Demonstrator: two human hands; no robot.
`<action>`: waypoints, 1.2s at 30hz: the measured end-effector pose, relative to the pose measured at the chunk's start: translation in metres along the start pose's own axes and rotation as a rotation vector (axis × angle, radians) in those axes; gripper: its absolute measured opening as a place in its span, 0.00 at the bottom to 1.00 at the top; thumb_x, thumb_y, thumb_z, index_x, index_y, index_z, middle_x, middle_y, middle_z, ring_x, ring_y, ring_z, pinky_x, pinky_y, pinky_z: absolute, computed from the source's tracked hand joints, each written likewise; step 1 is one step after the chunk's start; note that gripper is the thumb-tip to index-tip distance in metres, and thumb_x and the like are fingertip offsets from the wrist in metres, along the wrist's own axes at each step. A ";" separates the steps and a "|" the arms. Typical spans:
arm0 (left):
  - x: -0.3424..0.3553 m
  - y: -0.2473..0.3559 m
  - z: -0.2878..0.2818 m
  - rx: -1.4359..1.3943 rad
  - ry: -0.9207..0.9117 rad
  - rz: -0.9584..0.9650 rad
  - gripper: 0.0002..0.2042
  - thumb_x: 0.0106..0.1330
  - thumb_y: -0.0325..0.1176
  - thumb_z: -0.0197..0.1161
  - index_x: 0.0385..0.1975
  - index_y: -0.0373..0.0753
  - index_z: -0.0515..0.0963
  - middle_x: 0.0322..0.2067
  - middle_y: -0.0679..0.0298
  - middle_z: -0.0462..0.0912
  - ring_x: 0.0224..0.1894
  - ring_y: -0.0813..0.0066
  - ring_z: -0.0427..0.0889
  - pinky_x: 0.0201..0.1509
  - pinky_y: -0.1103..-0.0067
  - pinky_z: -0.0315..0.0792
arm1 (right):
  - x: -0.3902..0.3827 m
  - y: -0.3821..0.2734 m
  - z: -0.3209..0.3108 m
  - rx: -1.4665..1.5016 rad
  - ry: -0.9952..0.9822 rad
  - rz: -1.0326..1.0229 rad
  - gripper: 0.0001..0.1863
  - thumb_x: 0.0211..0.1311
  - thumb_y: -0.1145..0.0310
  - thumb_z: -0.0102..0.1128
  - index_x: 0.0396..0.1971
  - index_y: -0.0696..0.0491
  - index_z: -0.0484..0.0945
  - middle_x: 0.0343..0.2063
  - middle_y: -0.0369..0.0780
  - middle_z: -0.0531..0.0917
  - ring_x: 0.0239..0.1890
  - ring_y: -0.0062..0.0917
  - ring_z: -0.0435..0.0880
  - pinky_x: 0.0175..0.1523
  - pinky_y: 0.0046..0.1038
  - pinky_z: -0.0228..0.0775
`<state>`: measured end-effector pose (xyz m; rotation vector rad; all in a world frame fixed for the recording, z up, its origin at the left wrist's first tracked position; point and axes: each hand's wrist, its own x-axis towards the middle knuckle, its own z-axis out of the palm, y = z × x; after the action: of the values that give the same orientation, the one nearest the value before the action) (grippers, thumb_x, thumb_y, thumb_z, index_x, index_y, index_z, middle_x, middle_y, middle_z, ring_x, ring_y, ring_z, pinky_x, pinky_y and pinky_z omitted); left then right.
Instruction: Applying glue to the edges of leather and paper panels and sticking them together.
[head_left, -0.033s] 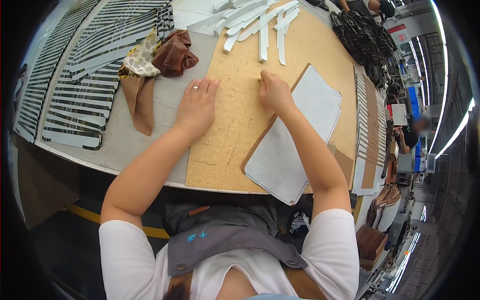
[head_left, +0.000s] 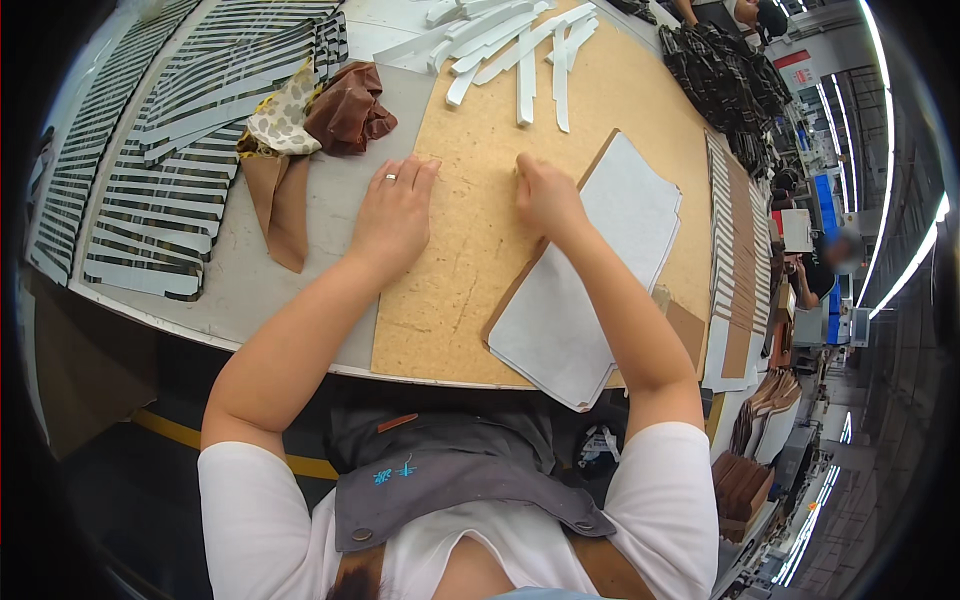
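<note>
My left hand [head_left: 395, 212], with a ring on one finger, rests palm down across the left edge of the tan board [head_left: 450, 300], its fingers lying forward on the surface. Over the board's middle, my right hand [head_left: 548, 195] is closed, thumb against the fingers; whatever it may hold is hidden. Under my right forearm lies a slanted stack of pale grey-white panels [head_left: 560, 315] with brown edges. Beyond both hands, several narrow white strips [head_left: 525, 80] are heaped at the board's far end.
To the left, brown leather scraps [head_left: 350, 110] and a spotted cloth [head_left: 283, 122] sit near rows of dark-and-white striped pieces [head_left: 160, 210]. Dark plaid material [head_left: 720, 80] is piled at far right. Brown and striped strips [head_left: 738, 260] line the right edge. A co-worker [head_left: 825, 265] is farther right.
My right hand has shifted very slightly toward me and to the left. My left hand stays where it was.
</note>
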<state>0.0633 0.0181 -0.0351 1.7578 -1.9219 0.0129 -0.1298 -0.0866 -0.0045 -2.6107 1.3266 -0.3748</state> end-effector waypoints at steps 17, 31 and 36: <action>0.000 0.002 -0.004 -0.010 -0.012 -0.010 0.21 0.56 0.23 0.50 0.52 0.35 0.65 0.45 0.58 0.69 0.52 0.63 0.68 0.63 0.70 0.56 | -0.005 0.011 -0.017 -0.049 -0.071 0.261 0.07 0.53 0.74 0.47 0.32 0.59 0.70 0.24 0.52 0.77 0.31 0.47 0.78 0.36 0.42 0.69; -0.001 -0.004 0.000 -0.068 0.019 0.002 0.24 0.51 0.19 0.49 0.53 0.36 0.63 0.47 0.56 0.69 0.52 0.58 0.67 0.60 0.69 0.58 | -0.075 -0.053 -0.006 0.123 -0.055 0.008 0.04 0.54 0.75 0.50 0.27 0.58 0.66 0.19 0.50 0.74 0.22 0.45 0.75 0.27 0.41 0.67; -0.002 -0.003 -0.001 -0.043 0.014 -0.015 0.24 0.52 0.19 0.49 0.53 0.36 0.63 0.47 0.55 0.69 0.52 0.58 0.67 0.60 0.68 0.58 | -0.084 -0.054 -0.006 0.135 -0.077 0.022 0.04 0.55 0.75 0.50 0.27 0.58 0.66 0.20 0.50 0.75 0.23 0.45 0.75 0.28 0.41 0.67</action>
<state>0.0662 0.0199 -0.0362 1.7392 -1.8849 -0.0214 -0.1379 0.0127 0.0050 -2.4727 1.2586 -0.3442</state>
